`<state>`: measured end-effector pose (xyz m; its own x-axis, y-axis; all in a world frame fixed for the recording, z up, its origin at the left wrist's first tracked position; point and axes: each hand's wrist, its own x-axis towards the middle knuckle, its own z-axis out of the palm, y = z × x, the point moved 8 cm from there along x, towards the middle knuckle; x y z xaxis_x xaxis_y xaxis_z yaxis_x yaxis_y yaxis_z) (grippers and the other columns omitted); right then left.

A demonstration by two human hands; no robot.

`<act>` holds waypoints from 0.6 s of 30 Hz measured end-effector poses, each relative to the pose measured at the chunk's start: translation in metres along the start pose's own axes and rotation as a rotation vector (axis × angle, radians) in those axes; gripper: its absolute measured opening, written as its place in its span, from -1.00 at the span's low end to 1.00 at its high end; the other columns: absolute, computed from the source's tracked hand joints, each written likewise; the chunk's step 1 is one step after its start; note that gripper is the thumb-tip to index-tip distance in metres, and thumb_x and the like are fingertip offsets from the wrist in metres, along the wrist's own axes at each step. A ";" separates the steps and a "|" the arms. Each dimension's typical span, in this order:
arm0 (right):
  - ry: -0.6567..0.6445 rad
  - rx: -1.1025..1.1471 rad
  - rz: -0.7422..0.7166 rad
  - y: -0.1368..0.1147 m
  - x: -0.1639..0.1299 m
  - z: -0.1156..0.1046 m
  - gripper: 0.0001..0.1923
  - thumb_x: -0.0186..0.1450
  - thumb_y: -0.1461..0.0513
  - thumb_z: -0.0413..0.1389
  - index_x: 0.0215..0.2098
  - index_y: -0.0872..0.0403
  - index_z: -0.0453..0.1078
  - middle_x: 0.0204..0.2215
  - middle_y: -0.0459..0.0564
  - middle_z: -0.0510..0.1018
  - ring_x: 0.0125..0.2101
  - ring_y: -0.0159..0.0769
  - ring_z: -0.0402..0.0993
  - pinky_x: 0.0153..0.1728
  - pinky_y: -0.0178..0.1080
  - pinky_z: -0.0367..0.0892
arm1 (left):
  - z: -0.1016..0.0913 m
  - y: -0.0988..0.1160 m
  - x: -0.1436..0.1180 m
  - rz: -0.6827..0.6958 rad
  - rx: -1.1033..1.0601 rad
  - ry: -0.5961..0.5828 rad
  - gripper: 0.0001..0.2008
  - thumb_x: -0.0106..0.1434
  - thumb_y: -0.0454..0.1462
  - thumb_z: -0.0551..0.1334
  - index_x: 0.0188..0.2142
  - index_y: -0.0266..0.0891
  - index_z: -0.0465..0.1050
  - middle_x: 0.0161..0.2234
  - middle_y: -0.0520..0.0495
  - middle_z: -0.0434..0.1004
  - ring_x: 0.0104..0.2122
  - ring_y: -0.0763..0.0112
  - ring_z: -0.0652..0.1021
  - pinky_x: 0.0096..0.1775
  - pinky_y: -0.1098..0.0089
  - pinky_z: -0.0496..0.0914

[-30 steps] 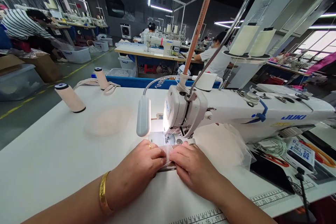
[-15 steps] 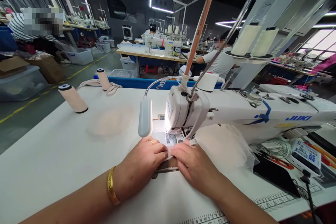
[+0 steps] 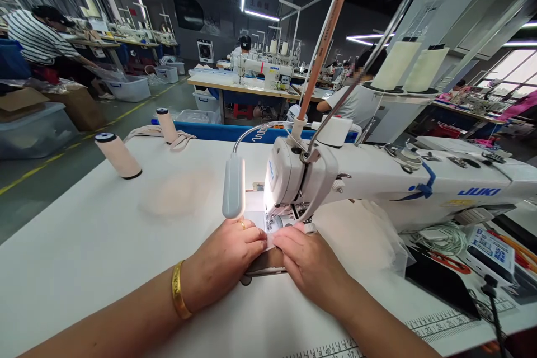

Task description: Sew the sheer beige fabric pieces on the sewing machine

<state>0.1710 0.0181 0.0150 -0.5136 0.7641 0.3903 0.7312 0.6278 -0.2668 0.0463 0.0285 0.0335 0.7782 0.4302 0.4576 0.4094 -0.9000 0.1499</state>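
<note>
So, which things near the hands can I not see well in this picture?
- Needle: head view, hidden behind the machine head and washed out by the lamp glare.
- Small piece: head view, mostly covered by the left hand and right hand; its shape cannot be told.
- Fingertips of both hands: head view, curled over the piece.
- Ruler marks: head view, too small to read, cut off by the bottom edge.

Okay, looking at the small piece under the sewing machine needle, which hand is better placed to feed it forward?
Probably the left hand: its fingertips lie flat on the small pale piece directly before the sewing machine presser foot. The right hand pinches the nearer right edge, steadying.
</note>
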 end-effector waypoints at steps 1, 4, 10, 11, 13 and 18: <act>0.007 -0.004 -0.004 0.000 0.000 0.000 -0.61 0.26 0.53 -0.04 -0.16 -0.01 0.43 -0.32 -0.04 0.53 -0.35 -0.19 0.35 -0.35 -0.21 0.22 | 0.000 -0.001 0.000 -0.002 0.000 -0.004 -0.74 0.41 -0.49 0.09 -0.16 -0.25 0.53 -0.21 -0.11 0.67 -0.26 0.23 0.60 -0.21 0.20 0.38; 0.027 -0.003 -0.009 0.000 0.000 0.000 -0.58 0.27 0.53 -0.04 -0.12 -0.02 0.43 -0.32 -0.04 0.53 -0.35 -0.20 0.36 -0.34 -0.20 0.22 | 0.001 -0.002 0.001 -0.006 0.003 -0.004 -0.75 0.43 -0.48 0.09 -0.15 -0.25 0.54 -0.22 -0.09 0.67 -0.28 0.23 0.59 -0.21 0.20 0.38; 0.039 0.022 0.008 0.002 0.002 0.000 -0.58 0.28 0.52 -0.07 -0.14 -0.03 0.44 -0.33 -0.04 0.53 -0.34 -0.18 0.37 -0.34 -0.19 0.24 | -0.002 -0.004 0.002 0.010 0.004 0.035 -0.75 0.45 -0.45 0.09 -0.13 -0.26 0.55 -0.22 -0.11 0.67 -0.28 0.25 0.59 -0.24 0.23 0.40; 0.041 0.023 0.013 0.002 0.002 0.000 -0.59 0.29 0.52 -0.07 -0.14 -0.03 0.45 -0.33 -0.03 0.54 -0.33 -0.17 0.38 -0.35 -0.19 0.24 | -0.002 -0.005 0.002 0.007 0.008 0.036 -0.75 0.45 -0.45 0.09 -0.13 -0.26 0.56 -0.22 -0.11 0.67 -0.28 0.25 0.59 -0.24 0.23 0.40; 0.046 0.019 0.018 0.003 0.003 0.000 -0.60 0.30 0.50 -0.07 -0.14 -0.02 0.45 -0.33 -0.02 0.55 -0.31 -0.15 0.40 -0.35 -0.19 0.25 | -0.001 -0.007 0.002 -0.003 0.020 0.032 -0.75 0.45 -0.45 0.10 -0.13 -0.26 0.57 -0.23 -0.11 0.67 -0.29 0.25 0.59 -0.25 0.24 0.40; 0.060 -0.009 0.020 0.004 0.004 0.001 -0.60 0.32 0.48 -0.06 -0.09 -0.03 0.47 -0.29 -0.01 0.59 -0.28 -0.14 0.45 -0.30 -0.16 0.33 | 0.001 -0.011 0.004 -0.013 0.066 0.018 -0.74 0.45 -0.45 0.09 -0.19 -0.25 0.56 -0.24 -0.08 0.67 -0.30 0.27 0.58 -0.24 0.24 0.41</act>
<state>0.1713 0.0242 0.0144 -0.4709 0.7660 0.4375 0.7453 0.6108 -0.2673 0.0450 0.0404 0.0324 0.7639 0.4403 0.4719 0.4505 -0.8873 0.0986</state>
